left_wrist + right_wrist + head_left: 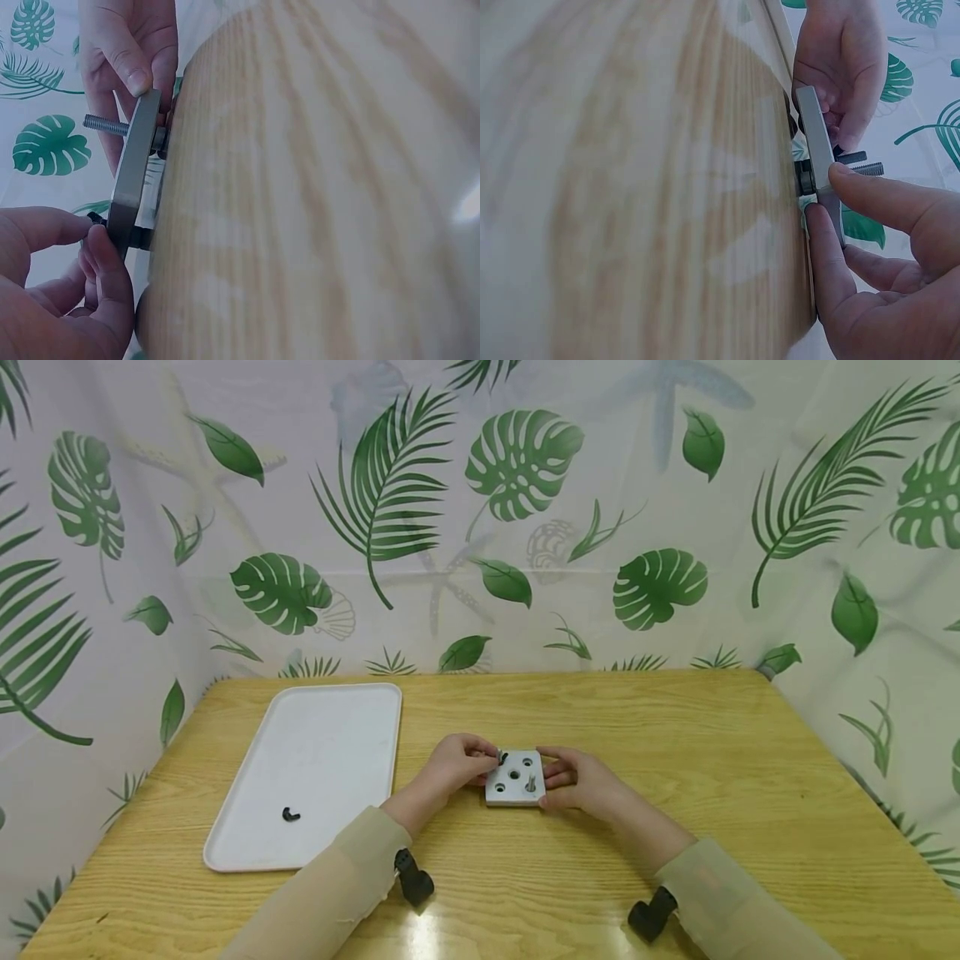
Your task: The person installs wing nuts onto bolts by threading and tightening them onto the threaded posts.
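Note:
A square metal plate [514, 786] with several holes stands slightly raised off the table on short dark feet [140, 238]. My left hand [461, 762] is at its far left corner, pinching a small black curved piece [503, 759] between thumb and forefinger. That piece is mostly hidden by the fingertips in the left wrist view. With thumb and fingers, my right hand [577, 783] grips the plate's right edge. A threaded bolt [531, 783] sticks up through the near right hole, and its thread [868, 169] shows beside my right thumb in the right wrist view.
A white tray [322, 735] lies on the left of the wooden table [675, 727]. On it sits another small black curved piece [290, 814]. Behind the table hangs a leaf-print cloth [570, 568].

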Available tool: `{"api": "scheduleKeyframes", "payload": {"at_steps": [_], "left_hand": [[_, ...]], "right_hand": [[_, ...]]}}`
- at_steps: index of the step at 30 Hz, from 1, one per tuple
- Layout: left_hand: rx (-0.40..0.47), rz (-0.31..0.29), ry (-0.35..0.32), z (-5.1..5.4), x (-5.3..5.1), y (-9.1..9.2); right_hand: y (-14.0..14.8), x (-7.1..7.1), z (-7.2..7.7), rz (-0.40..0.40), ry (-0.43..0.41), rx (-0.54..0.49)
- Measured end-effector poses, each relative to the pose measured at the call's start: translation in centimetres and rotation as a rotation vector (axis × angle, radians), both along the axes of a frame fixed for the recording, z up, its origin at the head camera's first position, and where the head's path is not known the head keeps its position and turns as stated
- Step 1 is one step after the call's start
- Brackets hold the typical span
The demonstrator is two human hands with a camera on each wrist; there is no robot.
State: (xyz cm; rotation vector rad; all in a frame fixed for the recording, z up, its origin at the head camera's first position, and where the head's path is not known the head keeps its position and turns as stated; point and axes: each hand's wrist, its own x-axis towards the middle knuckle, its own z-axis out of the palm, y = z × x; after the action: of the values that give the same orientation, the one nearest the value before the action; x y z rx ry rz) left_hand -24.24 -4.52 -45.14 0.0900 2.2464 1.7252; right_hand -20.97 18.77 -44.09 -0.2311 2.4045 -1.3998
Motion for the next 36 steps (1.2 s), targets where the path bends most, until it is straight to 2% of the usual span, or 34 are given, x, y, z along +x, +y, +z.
{"api": "scheduleKeyframes", "payload": {"at_steps": [9, 13, 18, 29, 36], "left_hand": [[-0.002, 0.028, 0.013, 0.4, 0.3, 0.2], [0.000, 0.057, -0.001, 0.8, 0.4, 0.2], [0.009, 0.064, -0.030, 1.1, 0.3, 0.2], [0.007, 0.035, -0.069, 1.5, 0.3, 0.1], [-0.012, -0.001, -0.052, 1.6, 0.2, 0.0]], "right_hand": [[-0.2, 0.0, 0.4, -0.012, -0.020, -0.005], [-0.1, 0.0, 0.7, -0.009, -0.033, -0.008], [-0.1, 0.0, 1.2, -0.007, -0.049, -0.013], [-0.2, 0.1, 1.6, -0.010, -0.070, 0.009], [-0.2, 0.0, 2.0, 0.000, -0.071, 0.019]]}}
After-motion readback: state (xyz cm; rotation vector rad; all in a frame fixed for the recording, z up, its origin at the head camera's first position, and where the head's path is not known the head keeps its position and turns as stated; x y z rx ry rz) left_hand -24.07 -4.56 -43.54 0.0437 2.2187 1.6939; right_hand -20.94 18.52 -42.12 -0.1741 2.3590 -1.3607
